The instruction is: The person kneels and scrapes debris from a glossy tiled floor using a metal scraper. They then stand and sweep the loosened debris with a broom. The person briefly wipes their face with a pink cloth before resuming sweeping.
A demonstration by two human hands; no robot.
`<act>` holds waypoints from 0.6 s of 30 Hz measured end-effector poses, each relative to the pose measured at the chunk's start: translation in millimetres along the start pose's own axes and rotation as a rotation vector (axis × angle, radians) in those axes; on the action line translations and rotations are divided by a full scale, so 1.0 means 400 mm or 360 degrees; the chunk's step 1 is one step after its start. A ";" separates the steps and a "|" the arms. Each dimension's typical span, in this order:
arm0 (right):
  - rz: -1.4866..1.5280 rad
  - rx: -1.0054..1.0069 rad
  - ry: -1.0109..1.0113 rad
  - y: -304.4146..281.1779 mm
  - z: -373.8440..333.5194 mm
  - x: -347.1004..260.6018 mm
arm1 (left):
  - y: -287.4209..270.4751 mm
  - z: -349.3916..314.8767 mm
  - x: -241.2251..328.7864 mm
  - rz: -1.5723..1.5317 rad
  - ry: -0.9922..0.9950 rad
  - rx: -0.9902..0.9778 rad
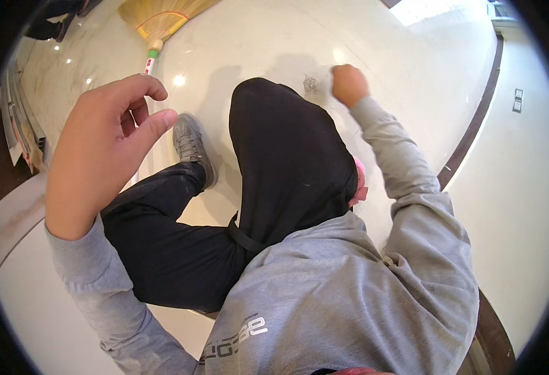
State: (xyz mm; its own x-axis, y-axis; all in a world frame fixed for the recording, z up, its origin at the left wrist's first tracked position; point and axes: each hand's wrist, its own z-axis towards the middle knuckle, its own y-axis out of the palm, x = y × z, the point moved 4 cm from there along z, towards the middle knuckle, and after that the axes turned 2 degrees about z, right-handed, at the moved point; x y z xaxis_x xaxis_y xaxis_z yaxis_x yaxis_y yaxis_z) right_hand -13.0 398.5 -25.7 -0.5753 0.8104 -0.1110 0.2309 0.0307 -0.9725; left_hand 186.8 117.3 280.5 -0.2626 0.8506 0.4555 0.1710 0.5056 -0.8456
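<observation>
Grey dust clump (310, 82) on floor (412, 75), just left of right hand (348, 84), fisted, nothing seen inside. Left hand (109, 134) raised, loosely curled, empty, far off; broom (156, 25) beyond.

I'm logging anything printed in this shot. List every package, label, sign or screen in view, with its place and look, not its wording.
No packages, signs or screens.
Sweatshirt print: pale lettering on the grey chest, lower middle.
Broom handle band: green, white and red strip below the straw head, top left.
Wall plates: two small square plates on the white wall, far right; too small to tell more.
</observation>
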 end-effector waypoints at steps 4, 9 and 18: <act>-0.0257 0.0033 0.0250 -0.006 -0.080 0.296 | -0.016 -0.016 -0.010 -0.0052 -0.0068 -0.0014; -0.0464 -0.0277 0.0488 0.086 -0.142 0.405 | -0.020 -0.003 -0.016 -0.0021 -0.0093 -0.0023; 0.0225 0.0145 0.0235 0.007 -0.181 0.098 | 0.006 0.056 0.007 0.0001 -0.0067 -0.0153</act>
State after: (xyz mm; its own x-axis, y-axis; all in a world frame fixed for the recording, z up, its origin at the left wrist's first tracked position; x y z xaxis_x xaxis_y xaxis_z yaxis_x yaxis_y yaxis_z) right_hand 22.0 472.9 -18.0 -0.4194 0.8800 -0.2231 0.2254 -0.1371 -0.9646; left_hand 165.2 117.4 273.6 -0.3018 0.8450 0.4414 0.2611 0.5186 -0.8142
